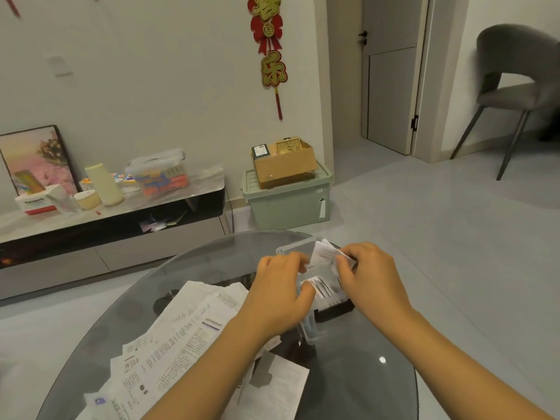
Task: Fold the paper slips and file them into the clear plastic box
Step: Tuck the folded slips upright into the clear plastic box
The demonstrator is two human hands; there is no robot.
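Note:
A clear plastic box [295, 248] stands on the round dark glass table [363, 374], with folded slips [325, 287] inside it. Over the box, my left hand [281, 294] and my right hand [368, 277] both pinch a white folded paper slip [322, 254], the left at its left edge and the right at its right end. The slip sits just above the box's opening. A loose pile of printed paper slips [181, 334] covers the table's left side, partly under my left forearm. Another white sheet [285, 386] lies near the front between my arms.
A low TV cabinet [115, 213] with boxes and bottles runs along the wall at left. A green storage bin [288, 201] topped by a cardboard box stands beyond the table. A grey chair [515, 89] is at the far right by a door.

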